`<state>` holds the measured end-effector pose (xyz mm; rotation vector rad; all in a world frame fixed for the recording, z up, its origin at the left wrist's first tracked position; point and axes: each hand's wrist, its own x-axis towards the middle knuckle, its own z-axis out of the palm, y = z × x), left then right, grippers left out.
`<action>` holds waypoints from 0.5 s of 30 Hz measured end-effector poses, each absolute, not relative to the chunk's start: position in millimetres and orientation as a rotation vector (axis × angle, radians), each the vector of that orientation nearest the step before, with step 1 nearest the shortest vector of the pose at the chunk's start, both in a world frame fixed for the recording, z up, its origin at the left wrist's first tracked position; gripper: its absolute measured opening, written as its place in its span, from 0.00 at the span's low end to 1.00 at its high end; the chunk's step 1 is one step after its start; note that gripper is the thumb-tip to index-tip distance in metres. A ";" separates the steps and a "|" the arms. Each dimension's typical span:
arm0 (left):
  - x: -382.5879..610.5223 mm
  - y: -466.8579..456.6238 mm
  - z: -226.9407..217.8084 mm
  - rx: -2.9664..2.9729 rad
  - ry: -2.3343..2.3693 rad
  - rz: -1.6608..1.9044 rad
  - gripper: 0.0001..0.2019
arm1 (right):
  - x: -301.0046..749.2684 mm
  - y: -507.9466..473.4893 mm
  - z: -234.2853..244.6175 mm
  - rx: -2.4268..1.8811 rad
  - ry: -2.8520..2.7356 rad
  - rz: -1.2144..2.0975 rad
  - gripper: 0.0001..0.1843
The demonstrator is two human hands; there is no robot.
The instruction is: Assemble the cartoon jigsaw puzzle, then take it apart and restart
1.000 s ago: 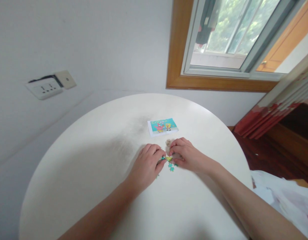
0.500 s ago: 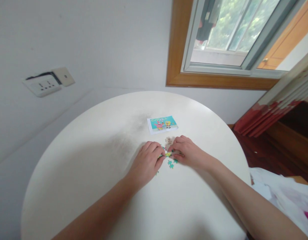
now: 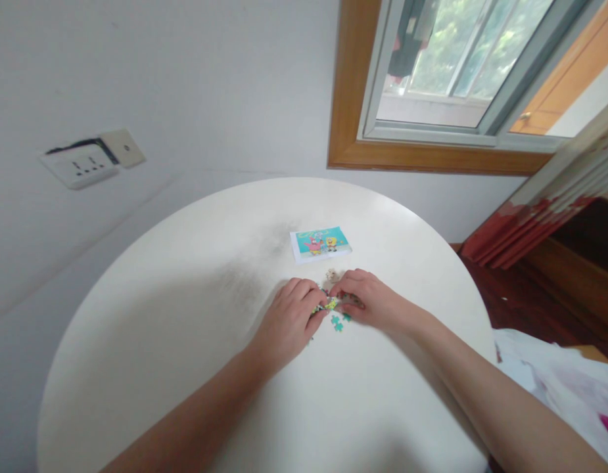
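My left hand [image 3: 292, 316] rests on the table with its fingers closed on small puzzle pieces [image 3: 330, 305], yellow and green, which show between the two hands. Facing it, my right hand [image 3: 365, 299] has its fingertips bent together on the same small cluster; the palm hides part of the pieces. Loose teal puzzle pieces [image 3: 338, 324] lie just below the fingers. A pale brownish piece [image 3: 332, 276] sits above the right fingertips. Beyond the hands lies a picture card [image 3: 321, 244] with a pink and a yellow cartoon figure on teal.
The round white table [image 3: 185, 328] stands against the wall, with a grey smudge on its top. A wall socket [image 3: 81, 164] is at left. A wood-framed window [image 3: 432, 154] and a red-and-cream curtain [image 3: 525, 217] are at right. White plastic bags [image 3: 555, 381] lie beside the table.
My right fingertips have shifted slightly left, towards the left hand, over the puzzle pieces. The left hand stays nearly still. The view has tilted very slightly.
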<state>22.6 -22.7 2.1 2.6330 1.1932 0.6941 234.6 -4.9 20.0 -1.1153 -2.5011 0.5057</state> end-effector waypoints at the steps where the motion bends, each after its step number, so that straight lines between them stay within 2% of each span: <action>1: 22.7 -22.9 2.6 2.633 1.192 0.692 0.02 | 234.8 -4.6 19.4 -1.105 -2.507 0.494 0.13; 7: 23.3 -23.8 4.2 2.635 1.205 0.668 0.02 | 235.0 -4.2 18.9 -1.092 -2.499 0.476 0.08; 15: 23.7 -24.4 5.0 2.602 1.208 0.710 0.04 | 242.3 -0.2 27.0 -1.142 -2.442 0.431 0.08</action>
